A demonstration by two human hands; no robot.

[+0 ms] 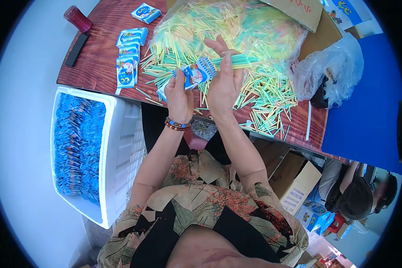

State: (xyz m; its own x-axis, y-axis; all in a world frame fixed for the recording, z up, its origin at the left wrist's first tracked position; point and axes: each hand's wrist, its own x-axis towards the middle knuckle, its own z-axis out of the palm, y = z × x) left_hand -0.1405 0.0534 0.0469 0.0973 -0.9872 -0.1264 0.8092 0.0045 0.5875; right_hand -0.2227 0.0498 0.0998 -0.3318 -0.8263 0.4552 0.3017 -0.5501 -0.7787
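Observation:
My left hand is closed on the near end of a blue and white packet, which slants up to the right. Thin green and yellow sticks lie in a small bundle in my right hand, its thumb pressed over them and some fingers raised. The bundle's left end is close to the packet's upper end; whether any sticks reach inside I cannot tell. Under and around both hands spreads a loose heap of similar pastel sticks. Behind it, a big clear bag is full of more.
Several filled packets overlap on the table's left, near a dark red cup and a black bar. A white tub of blue packets stands below left. Right are a crumpled plastic bag, blue panel and another person.

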